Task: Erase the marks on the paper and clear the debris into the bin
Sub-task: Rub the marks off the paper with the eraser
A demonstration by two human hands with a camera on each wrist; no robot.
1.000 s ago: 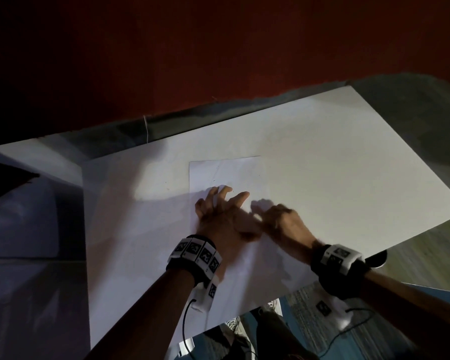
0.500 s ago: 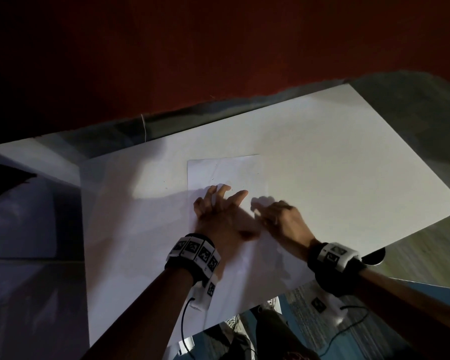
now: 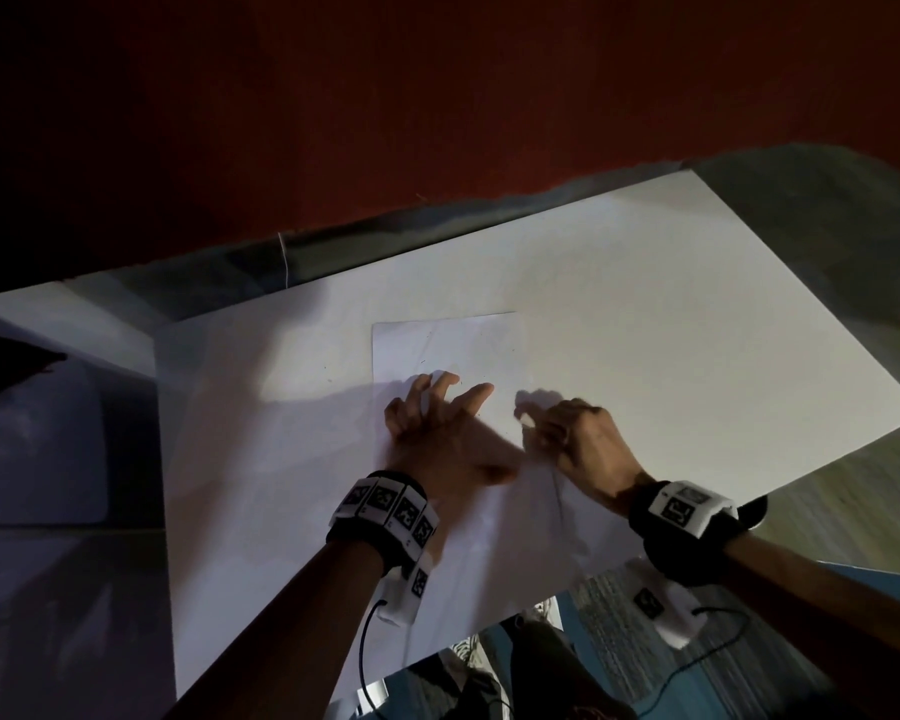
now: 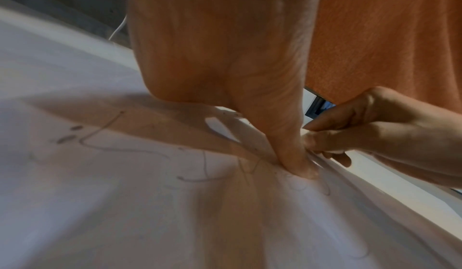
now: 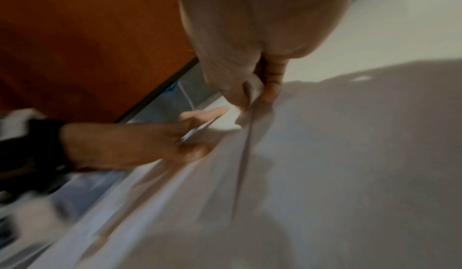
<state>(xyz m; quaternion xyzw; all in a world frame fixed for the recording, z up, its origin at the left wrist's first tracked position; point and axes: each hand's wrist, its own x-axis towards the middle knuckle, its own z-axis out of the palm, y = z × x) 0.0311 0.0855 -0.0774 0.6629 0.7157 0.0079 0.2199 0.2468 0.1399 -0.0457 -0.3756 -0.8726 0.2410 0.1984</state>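
- Paper (image 3: 448,345) lies flat on a large white board (image 3: 697,314) that covers the counter (image 3: 827,226); its far edge sits in the light, its near part under the two hands.
- Left hand (image 3: 442,433) is spread on the sheet, fingers splayed and fairly straight, pressing it down; in the left wrist view one fingertip (image 4: 297,164) pushes into the paper, which wrinkles around it.
- Pencil marks (image 4: 105,135), loose curved lines and a few short dashes, show on the sheet in the left wrist view, near the pressing finger.
- Right hand (image 3: 578,439) sits just right of the left one, fingers curled, touching the sheet at its right side.
- Right wrist view shows thumb and fingers pinching a small white eraser (image 5: 255,89) with its lower end against the paper; the frame is blurred.
- Small dark specks (image 3: 510,350) dot the lit part of the sheet; they are too small to tell whether they are crumbs or marks.
- Wristbands (image 3: 385,506) with black-and-white square markers wrap both wrists, each with a thin dark cable trailing toward the body.
- Red-brown wall (image 3: 437,96) rises behind the counter.
- No view shows a bin.
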